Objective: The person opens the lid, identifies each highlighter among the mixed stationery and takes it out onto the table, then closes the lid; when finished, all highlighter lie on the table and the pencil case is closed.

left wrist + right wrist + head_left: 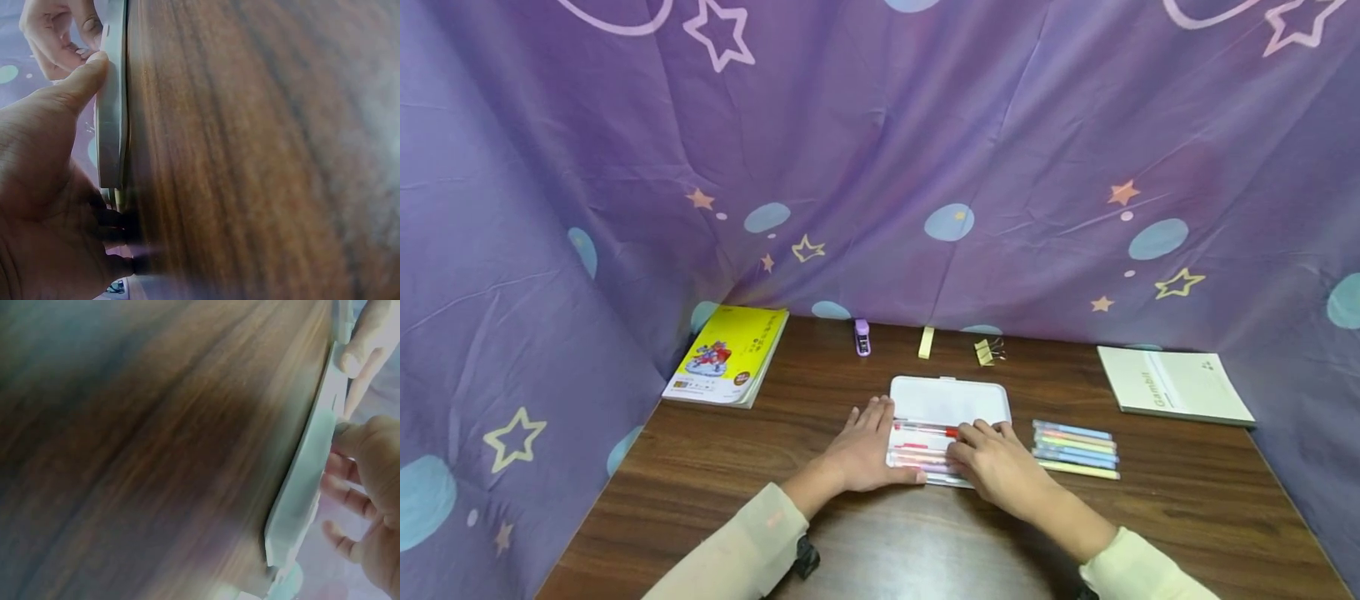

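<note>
A white pen case (pixel 951 400) lies open on the table, lid folded back. Inside are a clear pen with a red end (pixel 925 428), a red-marked item (pixel 912 446) and pale pink pens (pixel 917 459). My left hand (pixel 867 450) lies along the case's left side, fingers extended, thumb touching the front edge; the left wrist view shows that thumb (pixel 87 72) against the case wall (pixel 112 125). My right hand (pixel 996 467) reaches over the right half with bent fingers. Its fingertips are hidden, so any grip is unclear. In the right wrist view, its fingers (pixel 350 497) are behind the case wall (pixel 303 481).
Several pastel pens (pixel 1075 446) lie right of the case. Behind it are a purple stapler (pixel 862 337), a pale yellow block (pixel 927 342) and a binder clip (pixel 988 352). A yellow book (pixel 733 354) lies back left, a pale notebook (pixel 1176 383) back right. A purple curtain (pixel 880 167) surrounds the table.
</note>
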A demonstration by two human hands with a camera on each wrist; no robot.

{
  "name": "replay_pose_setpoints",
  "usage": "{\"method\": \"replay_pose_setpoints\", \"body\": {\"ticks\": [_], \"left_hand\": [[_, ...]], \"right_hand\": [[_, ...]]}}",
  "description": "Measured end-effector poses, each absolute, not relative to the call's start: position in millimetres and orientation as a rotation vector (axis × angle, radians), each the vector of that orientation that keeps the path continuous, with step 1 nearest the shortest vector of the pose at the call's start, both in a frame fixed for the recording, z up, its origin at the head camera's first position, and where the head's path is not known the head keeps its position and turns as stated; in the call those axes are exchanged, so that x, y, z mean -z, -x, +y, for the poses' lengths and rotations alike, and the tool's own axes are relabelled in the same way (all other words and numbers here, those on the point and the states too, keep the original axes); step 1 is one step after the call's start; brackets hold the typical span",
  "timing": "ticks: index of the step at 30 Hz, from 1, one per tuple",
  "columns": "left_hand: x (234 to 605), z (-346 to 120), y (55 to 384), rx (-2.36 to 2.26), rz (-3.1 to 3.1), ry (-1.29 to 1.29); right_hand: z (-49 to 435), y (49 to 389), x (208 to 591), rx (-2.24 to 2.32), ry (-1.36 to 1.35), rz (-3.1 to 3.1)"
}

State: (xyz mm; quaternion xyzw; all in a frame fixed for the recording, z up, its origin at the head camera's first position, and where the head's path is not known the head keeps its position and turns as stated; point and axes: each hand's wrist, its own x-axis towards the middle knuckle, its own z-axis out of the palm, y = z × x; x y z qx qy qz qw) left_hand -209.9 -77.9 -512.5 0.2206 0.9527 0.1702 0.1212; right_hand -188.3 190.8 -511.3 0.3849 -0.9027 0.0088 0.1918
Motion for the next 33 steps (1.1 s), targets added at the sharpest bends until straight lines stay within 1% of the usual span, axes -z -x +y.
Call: {"method": "replay_pose_setpoints", "body": {"ticks": [15, 24, 33], "left_hand": [[508, -79, 216, -0.486, 2.780, -0.640], [508, -78, 215, -0.486, 2.769, -0.632], [510, -78, 211, -0.503, 2.762, -0.625]], "right_hand": [[188, 191, 511, -0.038, -1.129, -2.496], [186, 189, 507, -0.098, -1.102, -2.567], [176, 184, 503, 0.022, -1.036, -2.638]]}}
